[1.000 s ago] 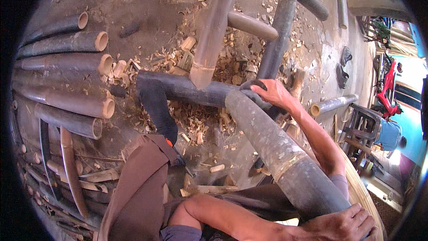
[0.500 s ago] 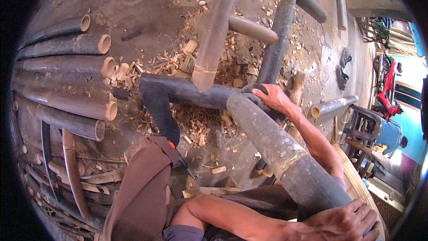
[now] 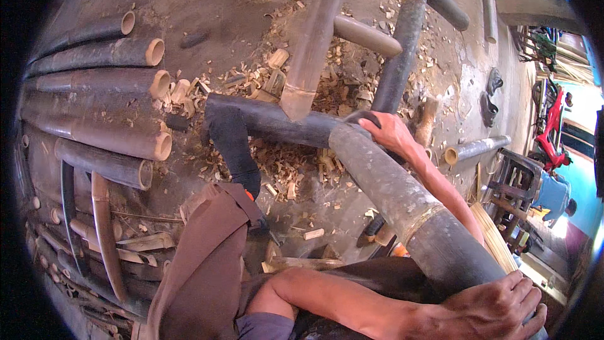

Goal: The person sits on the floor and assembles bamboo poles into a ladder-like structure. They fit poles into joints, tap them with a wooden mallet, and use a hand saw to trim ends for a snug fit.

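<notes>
A thick grey-black bamboo pole (image 3: 384, 179) slants from the centre to the lower right. Its far end meets a dark bamboo crosspiece (image 3: 283, 123). My left arm reaches across my lap, and my left hand (image 3: 497, 308) is closed over the pole's near end. At the joint, my right hand (image 3: 387, 132) is wrapped round the dark bamboo end there, its thumb on top and its other fingers mostly hidden. Beyond, a brownish bamboo pole (image 3: 314, 44) with a pointed end touches the crosspiece. A dark upright (image 3: 401, 50) and a short rung (image 3: 367, 34) belong to the same frame.
Cut bamboo lengths (image 3: 100, 82) lie in rows on the left. Wood chips (image 3: 292, 176) litter the floor under the frame. My dark-socked foot (image 3: 233, 145) rests against the crosspiece. Sandals (image 3: 491, 97), a loose bamboo piece (image 3: 478, 149) and a plastic chair (image 3: 516, 176) are at right.
The scene has shifted slightly right, with the nearer joint a little higher in view. Both hands keep their places on the bamboo.
</notes>
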Motion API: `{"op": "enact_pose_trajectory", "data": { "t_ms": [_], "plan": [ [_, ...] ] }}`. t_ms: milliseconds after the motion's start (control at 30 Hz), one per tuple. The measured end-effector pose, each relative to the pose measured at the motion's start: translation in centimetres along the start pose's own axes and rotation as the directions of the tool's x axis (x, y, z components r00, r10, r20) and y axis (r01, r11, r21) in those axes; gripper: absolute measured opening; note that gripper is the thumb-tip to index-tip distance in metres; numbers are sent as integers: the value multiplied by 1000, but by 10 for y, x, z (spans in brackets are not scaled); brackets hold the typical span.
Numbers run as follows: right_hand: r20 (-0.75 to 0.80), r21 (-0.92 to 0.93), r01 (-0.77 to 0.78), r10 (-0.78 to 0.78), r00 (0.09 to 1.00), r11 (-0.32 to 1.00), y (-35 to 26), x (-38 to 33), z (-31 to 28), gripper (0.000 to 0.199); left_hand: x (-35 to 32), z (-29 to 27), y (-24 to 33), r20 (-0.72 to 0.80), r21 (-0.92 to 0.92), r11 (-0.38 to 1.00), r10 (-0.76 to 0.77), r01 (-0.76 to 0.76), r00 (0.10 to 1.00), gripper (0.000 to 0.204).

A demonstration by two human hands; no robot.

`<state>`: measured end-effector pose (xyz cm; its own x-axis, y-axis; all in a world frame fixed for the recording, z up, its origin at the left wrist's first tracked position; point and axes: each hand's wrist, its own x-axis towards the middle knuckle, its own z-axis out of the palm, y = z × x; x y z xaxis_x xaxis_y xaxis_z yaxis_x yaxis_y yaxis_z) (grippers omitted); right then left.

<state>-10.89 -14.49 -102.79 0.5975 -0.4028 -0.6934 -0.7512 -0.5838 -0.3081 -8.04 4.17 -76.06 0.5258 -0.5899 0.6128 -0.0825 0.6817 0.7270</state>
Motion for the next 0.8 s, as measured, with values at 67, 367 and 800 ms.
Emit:
{"op": "enact_pose_trajectory", "data": {
  "t_ms": [67,367,800],
  "plan": [
    [-28,87,4,-1,1000,996,10,-15,-5,41,4,-7,1,35,-7,1000,2,-2,999,29],
    [-262,311,135,-52,964,941,19,-48,34,40,10,-21,5,146,23,1000,10,-14,989,34],
    [-611,27,129,-86,787,991,55,-95,149,56,52,-26,-13,403,136,987,-136,87,905,85]
  ]
}}
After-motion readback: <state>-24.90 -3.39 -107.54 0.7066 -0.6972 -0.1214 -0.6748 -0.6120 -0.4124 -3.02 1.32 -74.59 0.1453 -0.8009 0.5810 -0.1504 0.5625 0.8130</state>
